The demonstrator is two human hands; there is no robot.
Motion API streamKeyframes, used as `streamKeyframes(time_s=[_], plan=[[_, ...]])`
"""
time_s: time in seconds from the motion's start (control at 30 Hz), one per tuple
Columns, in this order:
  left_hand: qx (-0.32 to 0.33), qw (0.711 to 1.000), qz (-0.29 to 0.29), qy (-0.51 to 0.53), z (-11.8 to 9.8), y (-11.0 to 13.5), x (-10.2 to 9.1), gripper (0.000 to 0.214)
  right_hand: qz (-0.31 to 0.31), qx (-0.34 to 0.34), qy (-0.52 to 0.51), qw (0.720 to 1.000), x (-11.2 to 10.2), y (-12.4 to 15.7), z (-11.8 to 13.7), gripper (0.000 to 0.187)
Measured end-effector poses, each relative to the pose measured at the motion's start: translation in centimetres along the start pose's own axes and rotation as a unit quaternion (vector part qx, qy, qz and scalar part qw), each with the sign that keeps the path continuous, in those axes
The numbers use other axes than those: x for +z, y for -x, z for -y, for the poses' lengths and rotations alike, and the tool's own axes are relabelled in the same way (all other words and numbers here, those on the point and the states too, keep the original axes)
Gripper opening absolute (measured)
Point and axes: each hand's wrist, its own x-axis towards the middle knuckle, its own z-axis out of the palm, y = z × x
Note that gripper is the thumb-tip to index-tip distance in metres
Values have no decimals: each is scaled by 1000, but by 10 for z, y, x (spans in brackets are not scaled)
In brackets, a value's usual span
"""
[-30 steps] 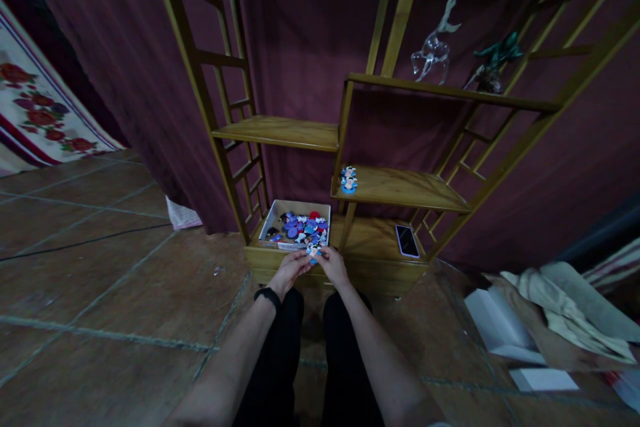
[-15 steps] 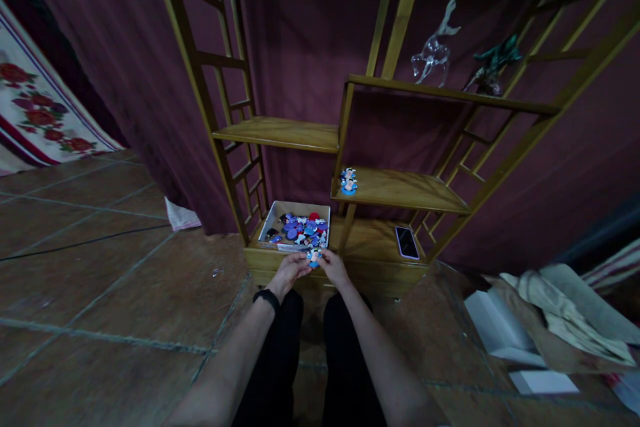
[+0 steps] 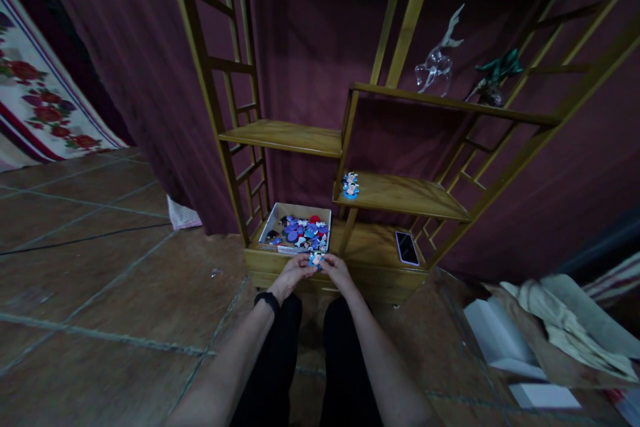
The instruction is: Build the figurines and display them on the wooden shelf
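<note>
Between my two hands is a small figurine (image 3: 317,260) on a blue base, white and pinkish on top. The fingers of my left hand (image 3: 295,271) pinch its left side, and those of my right hand (image 3: 336,269) pinch its right side. Just beyond them, a shallow box (image 3: 270,225) holds several small figurines and discs in purple, blue, red and white. Similar blue-based figurines (image 3: 351,188) stand on the middle shelf (image 3: 400,195), at its left end. A dark band circles my left wrist.
On the lower board lies a phone (image 3: 407,248). A clear glass animal (image 3: 435,70) and a green-topped ornament (image 3: 493,80) stand on the upper right shelf. White boxes (image 3: 500,333) and cloth lie on the floor at right. A cable (image 3: 90,240) crosses the floor at left.
The view has shifted slightly, so the shelves sit a little lower. Both hands still hold the figurine, which seems slightly turned between the fingers.
</note>
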Motion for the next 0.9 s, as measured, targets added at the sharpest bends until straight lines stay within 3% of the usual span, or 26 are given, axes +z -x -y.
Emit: streamKeyframes(time_s=[0.23,0.63,0.9], plan=[[23,1000,-8,-17,7,-6,0,39,-6,-40,53,998,-2,-1,5,26],[55,997,-27,-46,16,-14,-1,38,-1,-19,-27,999,-1,-6,-6,30],[108,988,-53,-99,20,-17,0,33,3,-46,5,999,-4,-3,2,29]])
